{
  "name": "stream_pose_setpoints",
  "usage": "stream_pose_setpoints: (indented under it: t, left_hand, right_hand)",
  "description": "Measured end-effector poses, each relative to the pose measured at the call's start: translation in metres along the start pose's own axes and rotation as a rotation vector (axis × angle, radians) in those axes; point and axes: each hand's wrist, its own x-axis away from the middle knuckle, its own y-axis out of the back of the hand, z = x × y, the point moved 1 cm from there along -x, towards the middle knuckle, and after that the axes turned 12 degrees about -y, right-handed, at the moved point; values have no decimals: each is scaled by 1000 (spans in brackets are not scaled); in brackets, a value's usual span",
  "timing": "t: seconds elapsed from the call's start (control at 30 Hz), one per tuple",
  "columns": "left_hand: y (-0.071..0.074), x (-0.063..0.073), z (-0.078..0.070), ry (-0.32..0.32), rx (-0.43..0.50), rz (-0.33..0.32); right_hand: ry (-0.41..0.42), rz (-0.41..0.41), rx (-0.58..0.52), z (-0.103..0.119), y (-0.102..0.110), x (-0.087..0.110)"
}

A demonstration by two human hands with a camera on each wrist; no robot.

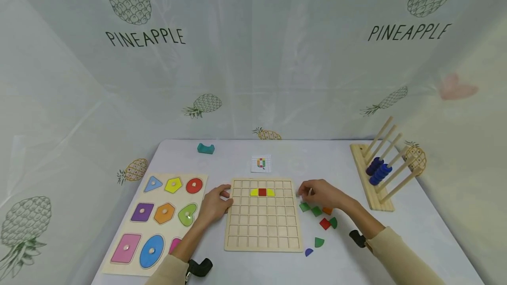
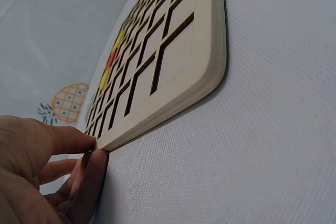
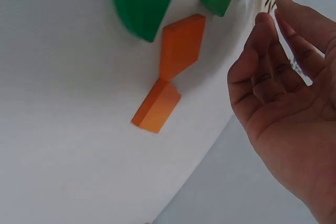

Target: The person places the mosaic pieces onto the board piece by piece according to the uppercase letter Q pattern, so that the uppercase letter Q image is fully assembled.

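Note:
A wooden grid board [image 1: 263, 243] lies flat on the table with a red square piece [image 1: 262, 192] between two yellow pieces [image 1: 271, 192] in an upper row. My left hand [image 1: 214, 206] holds its left edge; in the left wrist view, the thumb and fingertips meet at the pale rim. Beyond the right edge hovers my right hand [image 1: 322, 193], its fingers loosely bent, with no piece visible between them. Loose green pieces [image 1: 304, 206], orange pieces [image 3: 184, 45], a red square [image 1: 325, 224] and a blue piece [image 1: 309, 252] lie near it.
A shape puzzle board [image 1: 134, 223] with knobbed pieces lies at the left. Behind the grid stand a small pattern card [image 1: 261, 163] and a teal block [image 1: 205, 148]. At the right is a wooden peg rack [image 1: 372, 181] with blue rings [image 1: 380, 174].

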Motion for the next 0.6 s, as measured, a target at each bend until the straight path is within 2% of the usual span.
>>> stream_pose_setpoints:
  t: [0.13,0.3,0.6]
  left_hand:
    - [0,0,1,-4,6,-2]
    - [0,1,0,-1,23,5]
    - [1,1,1,7,27,9]
  right_hand:
    - [2,12,-14,-4,1,9]
    - [-31,10,22,-7,-4,17]
    - [-66,-18,18,-15,-12,20]
